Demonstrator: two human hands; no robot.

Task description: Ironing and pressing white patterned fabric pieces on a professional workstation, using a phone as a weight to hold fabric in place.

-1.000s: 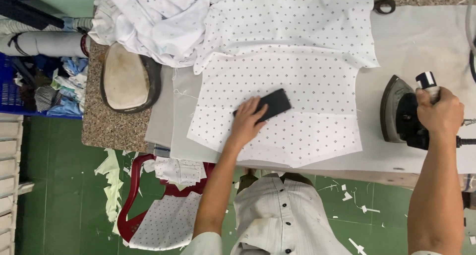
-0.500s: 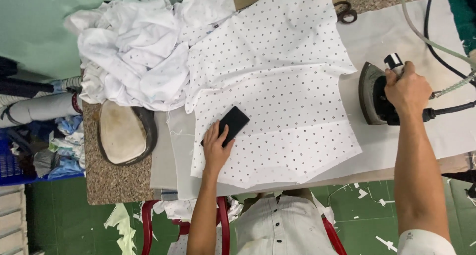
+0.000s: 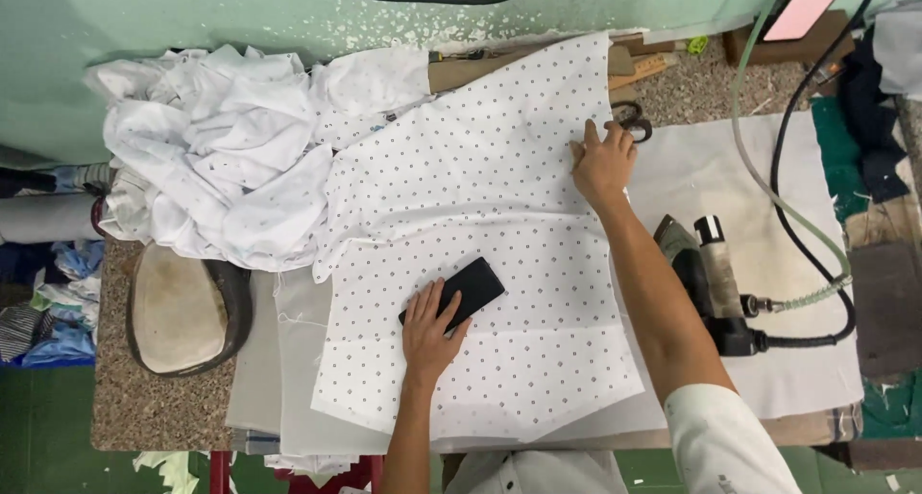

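Observation:
A white fabric piece with small dark dots (image 3: pixel 480 216) lies spread on the padded ironing table (image 3: pixel 711 177). My left hand (image 3: pixel 430 331) rests flat on it, fingers touching a small black rectangular block (image 3: pixel 461 290) that sits on the cloth. My right hand (image 3: pixel 603 163) presses flat on the fabric's right edge near the far side, fingers spread, holding nothing. A dark steam iron (image 3: pixel 706 283) stands on the table to the right of my right forearm, untouched.
A heap of white dotted cloth (image 3: pixel 211 168) is piled at the far left. An oval worn pad (image 3: pixel 178 307) lies on the speckled counter. Black scissors (image 3: pixel 632 121) sit beyond my right hand. Green hose (image 3: pixel 759 168) and black cable (image 3: pixel 816 254) run to the iron.
My right hand has let go of the iron and moved left and away onto the fabric's right edge. The left hand stays by the black block. The view has shifted toward the wall.

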